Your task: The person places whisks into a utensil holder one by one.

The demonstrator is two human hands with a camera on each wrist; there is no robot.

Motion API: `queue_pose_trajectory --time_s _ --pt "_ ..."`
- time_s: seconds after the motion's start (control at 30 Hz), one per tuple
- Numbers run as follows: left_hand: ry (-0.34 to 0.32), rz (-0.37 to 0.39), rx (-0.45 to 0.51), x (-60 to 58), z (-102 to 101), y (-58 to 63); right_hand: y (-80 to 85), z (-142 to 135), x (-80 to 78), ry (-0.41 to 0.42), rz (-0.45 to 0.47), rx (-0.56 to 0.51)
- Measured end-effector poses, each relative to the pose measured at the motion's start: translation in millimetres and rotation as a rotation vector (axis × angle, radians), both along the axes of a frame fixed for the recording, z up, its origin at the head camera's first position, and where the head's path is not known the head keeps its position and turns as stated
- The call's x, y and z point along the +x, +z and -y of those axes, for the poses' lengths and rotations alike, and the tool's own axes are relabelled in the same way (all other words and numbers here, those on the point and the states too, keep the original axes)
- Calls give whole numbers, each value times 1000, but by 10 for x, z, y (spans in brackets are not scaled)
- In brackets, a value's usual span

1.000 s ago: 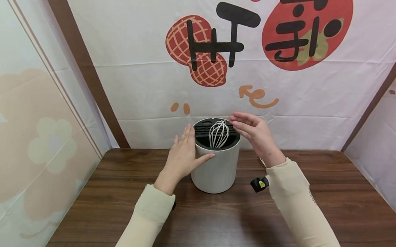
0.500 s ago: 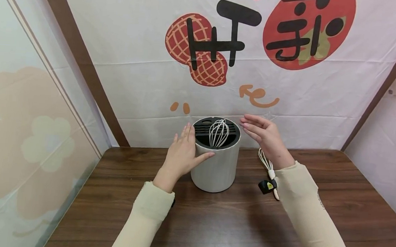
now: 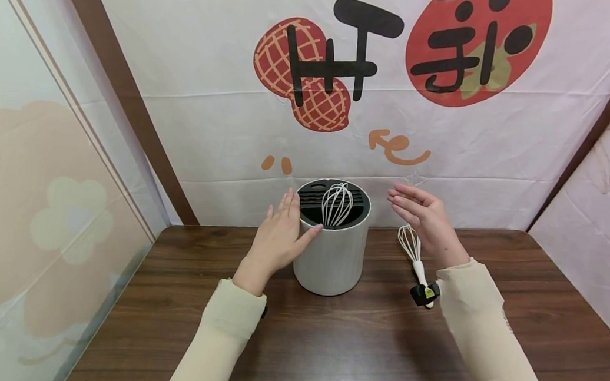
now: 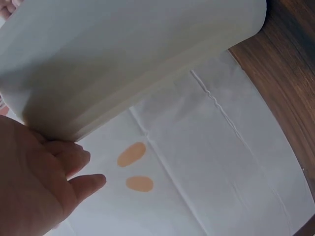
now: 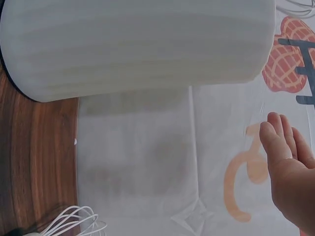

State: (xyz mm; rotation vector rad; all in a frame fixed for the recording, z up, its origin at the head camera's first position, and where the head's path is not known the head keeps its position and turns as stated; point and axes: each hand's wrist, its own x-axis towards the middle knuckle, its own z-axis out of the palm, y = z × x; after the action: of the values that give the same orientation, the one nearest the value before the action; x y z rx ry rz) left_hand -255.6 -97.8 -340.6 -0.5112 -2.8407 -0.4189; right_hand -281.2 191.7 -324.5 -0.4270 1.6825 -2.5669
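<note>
A white ribbed utensil holder [image 3: 329, 263] with a black slotted top [image 3: 311, 216] stands upright on the table. One whisk [image 3: 337, 204] is in it, its white wire loops sticking up out of the large opening. My left hand [image 3: 275, 238] lies along the holder's left side, fingers straight and thumb across the front near the rim; the left wrist view shows the fingers against the wall. My right hand [image 3: 427, 222] is in the air to the right of the holder, apart from it, with straight fingers and nothing held. Below it, a second white whisk [image 3: 414, 251] lies on the table.
The brown wooden table [image 3: 325, 351] ends close behind the holder at a white printed cloth backdrop [image 3: 208, 130]. A cloth panel [image 3: 46, 166] with a flower print borders the left side. The black wrist camera [image 3: 424, 294] overlaps the second whisk's handle in the head view.
My right hand has moved to the right, away from the holder's rim, bringing the whisk on the table into view. My left hand stays at the holder, its thumb slightly raised.
</note>
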Motion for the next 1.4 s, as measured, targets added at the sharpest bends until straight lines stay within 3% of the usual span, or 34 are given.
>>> queue_pose_trajectory --time_s 0.23,0.6,0.97,1.1,1.23,1.4 --pt "7 23 -3 12 -15 40 -18 -78 7 -22 1 1" --pt "89 -4 -82 -14 -10 113 -206 -305 44 -53 67 13" --pt "105 13 -52 -15 -26 112 -368 -566 112 -52 76 -40" --pt "101 16 -53 -30 -26 107 -494 -650 99 -90 156 43" --pt "95 9 -66 -45 -24 109 -650 -740 101 -108 252 202" --pt "92 -2 -76 -63 -29 96 -858 -828 95 -84 296 368"
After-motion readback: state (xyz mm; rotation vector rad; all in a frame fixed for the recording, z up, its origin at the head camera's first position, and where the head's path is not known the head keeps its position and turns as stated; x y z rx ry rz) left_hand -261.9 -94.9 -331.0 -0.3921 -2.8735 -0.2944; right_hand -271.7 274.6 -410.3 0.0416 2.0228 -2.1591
